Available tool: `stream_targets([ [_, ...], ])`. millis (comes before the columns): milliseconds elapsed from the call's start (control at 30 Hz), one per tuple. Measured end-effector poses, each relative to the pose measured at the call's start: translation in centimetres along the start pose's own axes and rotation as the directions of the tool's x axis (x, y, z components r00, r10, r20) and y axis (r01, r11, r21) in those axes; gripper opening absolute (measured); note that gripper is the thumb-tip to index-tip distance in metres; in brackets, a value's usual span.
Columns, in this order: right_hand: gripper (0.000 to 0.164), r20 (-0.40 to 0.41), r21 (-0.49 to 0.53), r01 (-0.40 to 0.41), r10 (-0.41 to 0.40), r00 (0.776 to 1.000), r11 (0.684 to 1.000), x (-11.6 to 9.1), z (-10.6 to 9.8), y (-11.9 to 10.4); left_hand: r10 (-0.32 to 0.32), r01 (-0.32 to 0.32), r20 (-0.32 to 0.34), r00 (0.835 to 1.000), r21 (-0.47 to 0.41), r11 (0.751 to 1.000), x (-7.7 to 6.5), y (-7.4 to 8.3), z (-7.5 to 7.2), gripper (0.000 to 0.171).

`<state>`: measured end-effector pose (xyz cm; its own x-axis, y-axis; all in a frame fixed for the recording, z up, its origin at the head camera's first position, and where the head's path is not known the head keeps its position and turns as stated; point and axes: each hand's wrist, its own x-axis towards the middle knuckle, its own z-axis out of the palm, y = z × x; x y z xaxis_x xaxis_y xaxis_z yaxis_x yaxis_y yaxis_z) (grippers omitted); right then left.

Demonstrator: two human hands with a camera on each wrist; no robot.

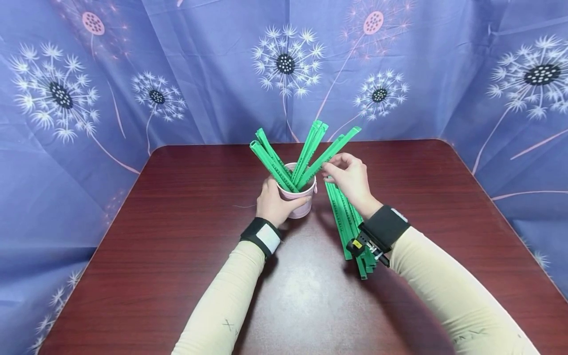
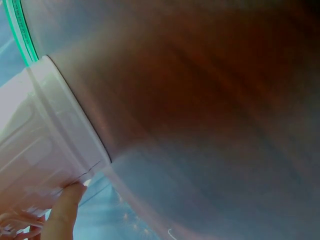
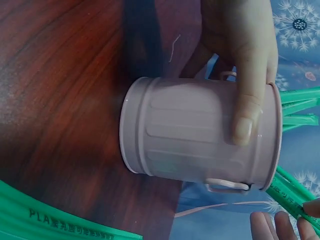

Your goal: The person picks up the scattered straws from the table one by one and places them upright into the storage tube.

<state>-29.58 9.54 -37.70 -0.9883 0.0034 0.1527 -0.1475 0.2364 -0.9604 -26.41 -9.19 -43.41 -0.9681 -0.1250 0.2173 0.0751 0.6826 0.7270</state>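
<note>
Currently, left hand point(image 1: 276, 204) has its grip closed round the pink bucket point(image 1: 300, 213), upright on the counter point(image 1: 195, 231); right hand point(image 1: 352, 180) pinches a green stick point(image 1: 338, 148) slanting out of it; loose green sticks point(image 1: 339, 222) lie to the bucket's right.

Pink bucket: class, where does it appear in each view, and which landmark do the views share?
Head: pink bucket near the centre.
Left wrist: pink bucket at the left edge, partly cut off.
Right wrist: pink bucket near the middle, turned sideways in the image.
Shared landmark: green sticks at its rim.
</note>
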Motion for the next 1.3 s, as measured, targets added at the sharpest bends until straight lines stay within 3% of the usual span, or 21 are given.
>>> stream_targets([
  [833,0.02,0.073,-0.207,-0.027,0.043,0.996,0.978,-0.4,1.6,0.8,0.007,-0.007,0.001,1.0,-0.005,1.0,-0.1,0.0,0.1,0.091],
  [1300,0.022,0.077,-0.188,-0.041,0.056,0.995,0.981,-0.5,1.7,0.8,0.004,-0.004,0.002,1.0,-0.002,1.0,0.1,-0.1,0.0,0.09],
])
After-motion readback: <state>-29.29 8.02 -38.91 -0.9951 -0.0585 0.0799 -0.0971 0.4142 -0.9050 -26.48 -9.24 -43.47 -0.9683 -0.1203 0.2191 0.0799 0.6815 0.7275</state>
